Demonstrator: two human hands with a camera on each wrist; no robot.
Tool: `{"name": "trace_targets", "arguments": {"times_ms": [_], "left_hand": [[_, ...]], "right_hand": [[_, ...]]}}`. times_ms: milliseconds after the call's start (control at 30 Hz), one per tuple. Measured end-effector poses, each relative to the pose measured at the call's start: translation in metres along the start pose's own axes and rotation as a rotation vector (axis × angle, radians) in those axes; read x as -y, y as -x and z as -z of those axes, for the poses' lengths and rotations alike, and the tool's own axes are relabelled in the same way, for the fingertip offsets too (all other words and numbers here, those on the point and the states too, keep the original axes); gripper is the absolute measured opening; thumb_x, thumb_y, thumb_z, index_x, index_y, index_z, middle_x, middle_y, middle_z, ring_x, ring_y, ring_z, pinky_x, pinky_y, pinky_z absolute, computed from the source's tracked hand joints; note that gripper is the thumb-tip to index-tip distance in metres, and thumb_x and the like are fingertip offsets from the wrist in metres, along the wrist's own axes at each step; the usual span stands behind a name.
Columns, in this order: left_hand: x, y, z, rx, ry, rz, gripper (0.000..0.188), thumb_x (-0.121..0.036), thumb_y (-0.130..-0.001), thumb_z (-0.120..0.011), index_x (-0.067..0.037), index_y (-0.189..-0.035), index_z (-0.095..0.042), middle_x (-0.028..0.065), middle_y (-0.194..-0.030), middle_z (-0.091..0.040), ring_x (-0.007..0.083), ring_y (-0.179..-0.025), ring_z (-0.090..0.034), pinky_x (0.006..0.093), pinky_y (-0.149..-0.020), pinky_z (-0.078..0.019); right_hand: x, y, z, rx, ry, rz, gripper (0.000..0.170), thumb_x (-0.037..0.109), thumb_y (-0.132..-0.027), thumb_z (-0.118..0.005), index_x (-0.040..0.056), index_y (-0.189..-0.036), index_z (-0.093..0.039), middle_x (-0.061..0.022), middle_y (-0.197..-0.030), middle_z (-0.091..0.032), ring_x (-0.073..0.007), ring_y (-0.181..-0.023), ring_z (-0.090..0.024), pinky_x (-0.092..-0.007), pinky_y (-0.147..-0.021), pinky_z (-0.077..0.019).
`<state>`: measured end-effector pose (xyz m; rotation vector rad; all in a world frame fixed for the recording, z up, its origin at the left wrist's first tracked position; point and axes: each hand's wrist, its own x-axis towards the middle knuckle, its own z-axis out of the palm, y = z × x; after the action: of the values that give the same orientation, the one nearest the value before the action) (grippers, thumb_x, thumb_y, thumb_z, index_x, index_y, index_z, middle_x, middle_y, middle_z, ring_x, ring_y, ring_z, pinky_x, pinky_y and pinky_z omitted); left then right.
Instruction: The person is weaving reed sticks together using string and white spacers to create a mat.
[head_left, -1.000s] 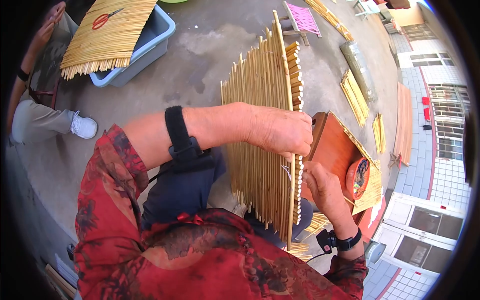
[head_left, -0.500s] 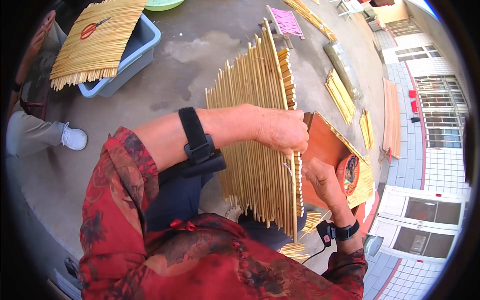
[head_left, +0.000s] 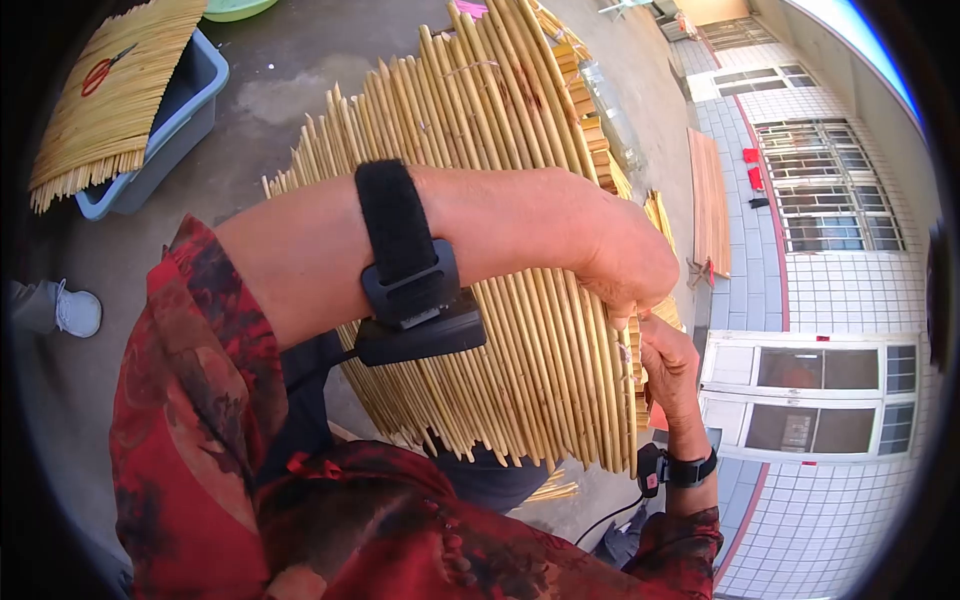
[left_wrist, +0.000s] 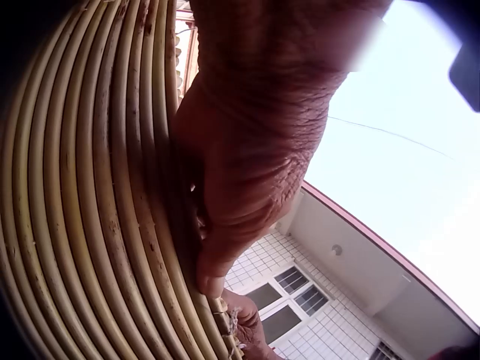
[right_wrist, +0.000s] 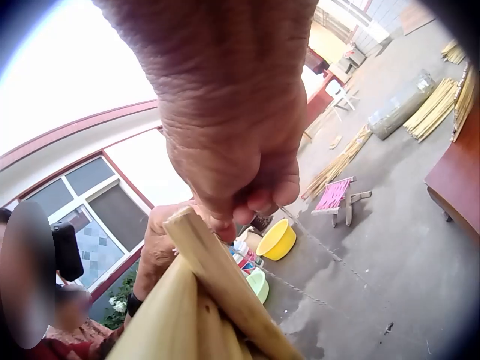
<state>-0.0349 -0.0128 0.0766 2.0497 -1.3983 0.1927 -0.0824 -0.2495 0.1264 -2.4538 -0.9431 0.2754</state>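
Mat of slender sticks [head_left: 545,350] slants over the person's lap, its near edge directly under the fingers of both hands. Left hand [head_left: 628,255]: fingers curled, gripping the mat edge; in the left wrist view one fingertip presses on the outermost sticks. Right hand [head_left: 670,365]: just beside the same edge, below the left hand in the head view, fingers curled closed. They appear to pinch a thin cord [right_wrist: 330,251], though strong foreshortening leaves this uncertain.

View comparison: head view alone records red-handled scissors [head_left: 97,77] on a second stick mat [head_left: 120,100], which lies across a blue tub [head_left: 180,135]. Right wrist view alone records a yellow basin [right_wrist: 277,240]; it also gives the pink-topped stool [right_wrist: 334,196] in full, where head view catches only a pink sliver at the top.
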Motion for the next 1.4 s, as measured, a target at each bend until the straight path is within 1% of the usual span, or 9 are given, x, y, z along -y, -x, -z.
{"name": "trace_targets", "arguments": {"times_ms": [33,167,233,433,767,933,967,1133,1400], "left_hand": [[-0.003,0.003,0.001,-0.065,0.076,-0.041,0.024,-0.018,-0.07,-0.065,0.005,-0.074,-0.059,0.0147,-0.058,-0.05,0.03,-0.054,-0.044,0.0412,-0.051,-0.0373],[-0.022,0.012,0.012,-0.008,0.029,-0.077,0.021,-0.016,-0.071,-0.063,0.004,-0.074,-0.06,0.0157,-0.059,-0.053,0.0311,-0.054,-0.046,0.0416,-0.052,-0.0384],[-0.032,0.017,0.019,0.071,-0.057,0.008,0.02,-0.024,-0.078,-0.066,-0.004,-0.077,-0.067,0.0117,-0.071,-0.066,0.0317,-0.073,-0.063,0.0401,-0.075,-0.0447],[-0.049,0.021,0.025,0.026,-0.11,-0.061,0.016,-0.022,-0.077,-0.065,-0.006,-0.076,-0.067,0.0099,-0.069,-0.065,0.0283,-0.073,-0.063,0.0356,-0.08,-0.0402],[-0.05,-0.022,0.023,0.002,-0.072,-0.021,0.021,-0.017,-0.078,-0.062,0.004,-0.077,-0.065,0.0183,-0.07,-0.065,0.0341,-0.068,-0.064,0.0413,-0.06,-0.0496],[-0.055,-0.03,0.027,-0.173,0.067,-0.001,0.018,-0.015,-0.077,-0.062,0.002,-0.082,-0.067,0.0195,-0.076,-0.065,0.035,-0.07,-0.062,0.0396,-0.063,-0.0518],[-0.046,-0.027,0.015,-0.391,0.088,-0.178,0.017,-0.015,-0.078,-0.062,0.0,-0.082,-0.067,0.019,-0.08,-0.066,0.0344,-0.071,-0.062,0.0391,-0.063,-0.0519],[-0.049,-0.017,0.022,-0.103,-0.065,-0.118,0.016,-0.018,-0.078,-0.063,-0.004,-0.084,-0.066,0.0136,-0.079,-0.064,0.0302,-0.077,-0.061,0.0385,-0.071,-0.0469],[-0.043,0.043,0.027,0.141,-0.144,-0.081,0.015,-0.019,-0.079,-0.064,-0.009,-0.09,-0.062,0.0051,-0.081,-0.059,0.0234,-0.085,-0.058,0.0372,-0.084,-0.0393]], "right_hand": [[0.005,0.002,0.001,0.019,0.044,0.026,0.01,0.008,-0.089,-0.062,0.0033,-0.096,-0.065,-0.0057,-0.075,-0.054,-0.0169,-0.06,-0.051,-0.0274,-0.055,-0.0412],[0.008,0.01,0.0,0.053,0.103,0.057,0.011,0.008,-0.088,-0.063,0.0041,-0.098,-0.064,-0.0058,-0.07,-0.051,-0.0187,-0.057,-0.05,-0.0305,-0.053,-0.0408],[0.018,0.009,0.0,0.081,0.131,0.111,0.012,0.007,-0.087,-0.063,0.0047,-0.099,-0.063,-0.0066,-0.068,-0.048,-0.0212,-0.057,-0.052,-0.0311,-0.053,-0.0407],[0.03,0.015,0.001,0.112,0.166,0.079,0.013,0.006,-0.084,-0.064,0.0053,-0.096,-0.062,-0.0083,-0.069,-0.05,-0.0256,-0.061,-0.055,-0.0326,-0.054,-0.0424],[-0.005,0.05,0.013,-0.07,0.307,0.057,0.015,0.012,-0.093,-0.057,0.0024,-0.104,-0.06,-0.0157,-0.094,-0.063,-0.0357,-0.084,-0.062,-0.0336,-0.075,-0.0486],[-0.018,0.063,0.016,-0.133,0.15,0.019,0.016,0.012,-0.096,-0.053,0.0032,-0.104,-0.063,-0.0118,-0.091,-0.065,-0.029,-0.084,-0.064,-0.0313,-0.075,-0.0476],[-0.017,0.063,0.015,-0.138,0.132,0.012,0.015,0.012,-0.096,-0.053,0.0029,-0.103,-0.063,-0.012,-0.09,-0.065,-0.0293,-0.083,-0.064,-0.0312,-0.075,-0.0476],[-0.005,0.055,0.016,-0.083,0.303,0.147,0.009,0.008,-0.089,-0.06,0.0038,-0.096,-0.064,-0.0133,-0.09,-0.065,-0.0329,-0.082,-0.063,-0.0357,-0.073,-0.0497],[0.035,0.003,-0.019,0.062,0.36,0.378,0.028,0.006,-0.075,-0.068,0.009,-0.102,-0.06,-0.0058,-0.067,-0.05,-0.0239,-0.057,-0.056,-0.0351,-0.048,-0.0432]]}}
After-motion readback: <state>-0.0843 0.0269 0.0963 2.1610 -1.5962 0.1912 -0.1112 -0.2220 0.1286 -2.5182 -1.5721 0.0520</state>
